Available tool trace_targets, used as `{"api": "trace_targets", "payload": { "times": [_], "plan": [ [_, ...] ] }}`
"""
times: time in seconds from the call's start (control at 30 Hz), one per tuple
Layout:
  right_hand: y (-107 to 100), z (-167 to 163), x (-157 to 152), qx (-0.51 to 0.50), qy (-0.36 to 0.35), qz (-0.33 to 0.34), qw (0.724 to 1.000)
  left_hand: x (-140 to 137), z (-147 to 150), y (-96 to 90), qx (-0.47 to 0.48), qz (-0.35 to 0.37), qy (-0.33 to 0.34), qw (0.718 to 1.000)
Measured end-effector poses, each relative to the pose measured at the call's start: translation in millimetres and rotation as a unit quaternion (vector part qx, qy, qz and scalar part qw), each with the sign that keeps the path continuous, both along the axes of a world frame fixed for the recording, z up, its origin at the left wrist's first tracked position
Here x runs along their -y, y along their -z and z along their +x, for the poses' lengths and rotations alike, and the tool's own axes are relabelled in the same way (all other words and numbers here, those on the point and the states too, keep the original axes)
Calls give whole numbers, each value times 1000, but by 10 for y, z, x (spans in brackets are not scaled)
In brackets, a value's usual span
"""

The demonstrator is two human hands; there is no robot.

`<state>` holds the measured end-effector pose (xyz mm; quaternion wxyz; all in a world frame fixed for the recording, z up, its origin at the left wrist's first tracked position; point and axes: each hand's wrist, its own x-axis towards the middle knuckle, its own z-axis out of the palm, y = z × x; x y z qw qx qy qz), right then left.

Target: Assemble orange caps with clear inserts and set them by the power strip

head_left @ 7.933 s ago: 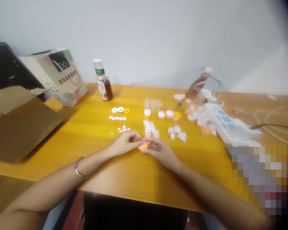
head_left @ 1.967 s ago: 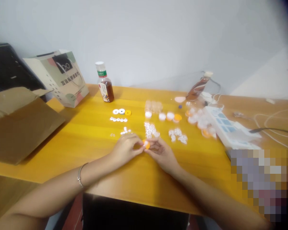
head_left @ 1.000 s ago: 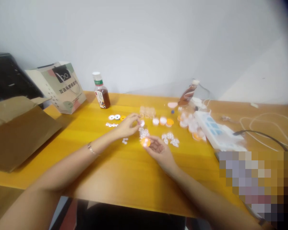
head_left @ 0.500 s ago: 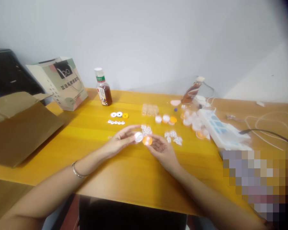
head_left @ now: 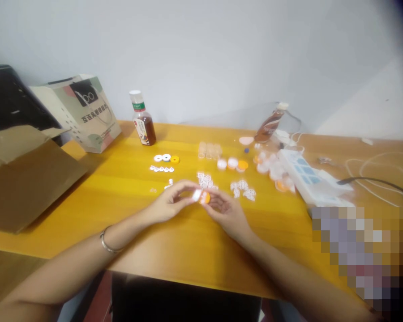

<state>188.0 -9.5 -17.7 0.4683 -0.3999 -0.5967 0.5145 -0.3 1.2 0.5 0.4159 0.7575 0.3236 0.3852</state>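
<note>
Between finger and thumb, my left hand point(head_left: 169, 201) pinches a small white round piece point(head_left: 196, 195). My right hand point(head_left: 226, 210) grips an orange round piece point(head_left: 205, 197), like a cap. The two pieces are face to face and seem to touch; blur hides whether they are joined. Just beyond my fingers lie white patterned pieces point(head_left: 205, 180). More patterned pieces point(head_left: 243, 189) are to the right of my right hand. Past my left hand sit a row of small white pieces point(head_left: 161, 169) and white and yellow rings point(head_left: 167, 158).
Clear cylinders point(head_left: 210, 150) and white and orange discs point(head_left: 232, 164) stand farther back. A pile of round pieces point(head_left: 272, 166) lies beside a white tray point(head_left: 302, 174) at right. Around the table are two drink bottles point(head_left: 144, 125) point(head_left: 271, 123), a paper bag point(head_left: 87, 118), a cardboard box point(head_left: 30, 179) and cables point(head_left: 366, 181).
The white and orange pieces, earlier slightly apart with their flat faces showing, have been tilted and brought together. Both hands stay in nearly the same place.
</note>
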Motion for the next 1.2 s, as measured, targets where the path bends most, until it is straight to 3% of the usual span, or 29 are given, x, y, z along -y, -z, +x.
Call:
{"api": "trace_targets", "payload": {
  "times": [0.33,0.57,1.2],
  "plan": [
    [73,1,-5,1,-19,15,1000,89,48,18,-88,106,-31,990],
    [87,-10,-5,-37,-33,-37,998,90,32,10,-117,159,-36,980],
    [32,-40,64,-62,-24,-80,995,99,13,87,-156,205,-38,966]
  ]
}}
